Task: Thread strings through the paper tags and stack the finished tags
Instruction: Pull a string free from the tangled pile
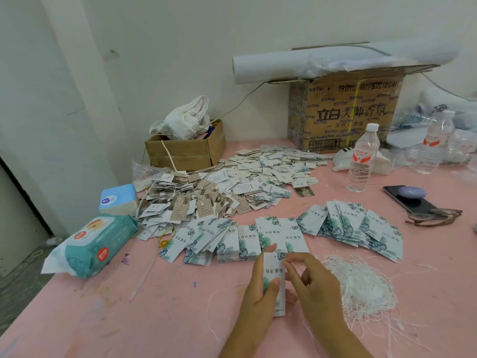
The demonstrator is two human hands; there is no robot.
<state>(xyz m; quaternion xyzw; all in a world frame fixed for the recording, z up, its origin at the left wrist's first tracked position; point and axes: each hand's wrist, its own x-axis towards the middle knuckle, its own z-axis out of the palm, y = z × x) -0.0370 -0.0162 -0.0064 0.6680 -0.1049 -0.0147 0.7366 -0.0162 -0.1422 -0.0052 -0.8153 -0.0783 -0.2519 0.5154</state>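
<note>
Left hand [260,288] grips one leaf-printed tag [274,270] upright, thumb pressed across its face, the forefinger reaching up behind the top edge. That tag sits just left of the string bundle [361,285], lifted off the pink counter [129,319]. Right hand [315,282] comes in from the bundle side, thumb and forefinger pinched together at the tag's top corner, the other fingers curled loosely. Whether a string end sits in that pinch is too fine to tell.

This looks like the threading moment, so the hole is everything. Best play: hold the tag firm and flat so the card doesn't bow, and grip the string close to its tip so it goes in stiff rather than flopping. Once the tip shows at the back, draw it through evenly; a hard tug could tear the paper at the hole.

Beyond the bundle and to its left, fanned tags [247,241] lie in overlapping rows, apparently unstrung stock. Farther back on that same side sits a strung pile [185,202] with cords trailing. The bundle is a tangle, so the next string wants easing out singly, not yanked.
</note>
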